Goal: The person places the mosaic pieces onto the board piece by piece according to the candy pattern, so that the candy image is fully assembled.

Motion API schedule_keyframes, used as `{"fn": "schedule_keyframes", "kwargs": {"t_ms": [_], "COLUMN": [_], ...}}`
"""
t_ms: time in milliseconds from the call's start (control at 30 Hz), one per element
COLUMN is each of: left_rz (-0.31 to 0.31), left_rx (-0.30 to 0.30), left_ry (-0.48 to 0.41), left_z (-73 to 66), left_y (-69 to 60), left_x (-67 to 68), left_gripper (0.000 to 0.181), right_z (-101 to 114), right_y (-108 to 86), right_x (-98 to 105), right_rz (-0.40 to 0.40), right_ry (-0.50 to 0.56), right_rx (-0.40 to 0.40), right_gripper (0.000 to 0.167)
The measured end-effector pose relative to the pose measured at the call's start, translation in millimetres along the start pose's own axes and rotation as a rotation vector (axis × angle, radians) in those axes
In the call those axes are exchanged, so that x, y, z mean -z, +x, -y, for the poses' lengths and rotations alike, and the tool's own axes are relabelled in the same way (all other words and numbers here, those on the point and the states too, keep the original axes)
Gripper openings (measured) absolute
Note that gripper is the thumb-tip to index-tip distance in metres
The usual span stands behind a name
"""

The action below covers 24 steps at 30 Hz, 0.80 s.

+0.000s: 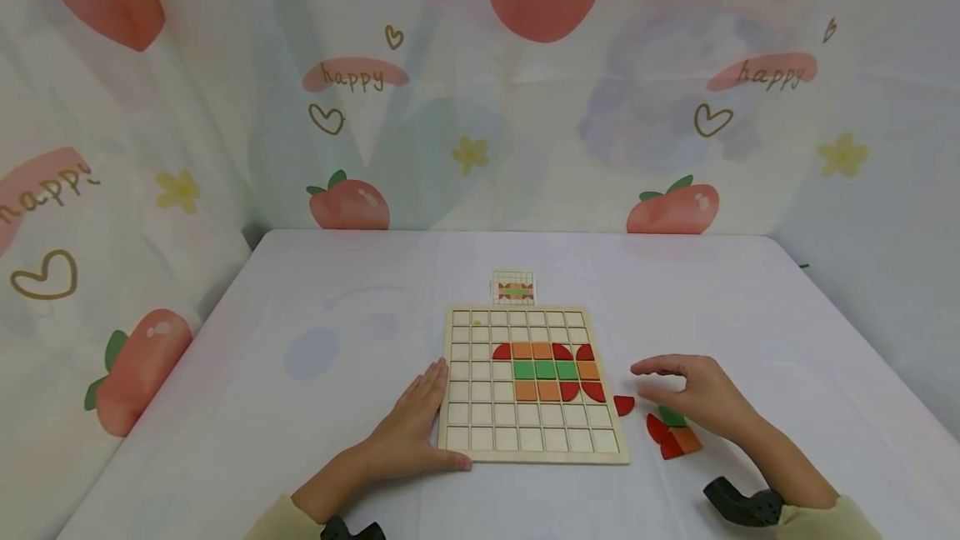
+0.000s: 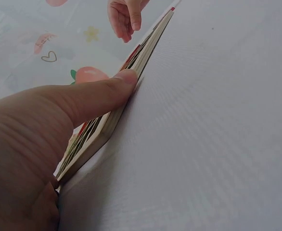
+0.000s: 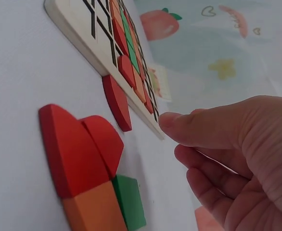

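A wooden grid board (image 1: 534,457) lies flat on the table, with red, orange and green pieces in its middle and right squares. My left hand (image 1: 408,432) rests against the board's left side, its fingers straight along that edge and the thumb on the near left corner. Right of the board my right hand (image 1: 705,394) hovers with thumb and fingers apart, nothing between them. Below it a loose cluster holds an orange square (image 3: 95,209), a green piece (image 3: 129,202) and two red pieces (image 3: 73,154). One more red quarter-round piece (image 1: 624,405) lies beside the board's right edge.
A small pattern card (image 1: 513,287) with a coloured design stands or lies just beyond the board's far edge. The white-covered table (image 1: 337,298) reaches back to a printed cloth backdrop (image 1: 525,107).
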State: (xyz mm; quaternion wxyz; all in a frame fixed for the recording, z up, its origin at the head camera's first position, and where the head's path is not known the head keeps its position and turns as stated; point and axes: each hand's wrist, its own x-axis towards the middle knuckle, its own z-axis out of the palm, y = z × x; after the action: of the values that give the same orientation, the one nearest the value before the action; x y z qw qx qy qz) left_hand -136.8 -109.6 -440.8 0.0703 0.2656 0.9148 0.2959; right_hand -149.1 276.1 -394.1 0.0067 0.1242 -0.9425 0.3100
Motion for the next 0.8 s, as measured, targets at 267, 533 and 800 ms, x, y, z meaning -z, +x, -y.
{"fn": "schedule_keyframes", "kwargs": {"t_ms": [267, 533, 800], "left_rz": [0.002, 0.010, -0.003], "left_rx": [0.011, 0.017, 0.007], "left_ry": [-0.002, -0.005, -0.003], "left_z": [0.2, -1.1, 0.2], "left_y": [0.2, 0.6, 0.8], "left_x": [-0.7, -0.2, -0.9], "left_gripper": [0.125, 0.124, 0.124], "right_z": [-13, -25, -27], "right_y": [-10.5, -22.2, -26.2], "right_x": [5, 9, 10], "right_rz": [0.014, 0.064, 0.083], "right_ry": [-0.010, 0.035, 0.039], "right_rx": [-0.028, -0.064, -0.075], "right_gripper": [0.029, 0.032, 0.033]}}
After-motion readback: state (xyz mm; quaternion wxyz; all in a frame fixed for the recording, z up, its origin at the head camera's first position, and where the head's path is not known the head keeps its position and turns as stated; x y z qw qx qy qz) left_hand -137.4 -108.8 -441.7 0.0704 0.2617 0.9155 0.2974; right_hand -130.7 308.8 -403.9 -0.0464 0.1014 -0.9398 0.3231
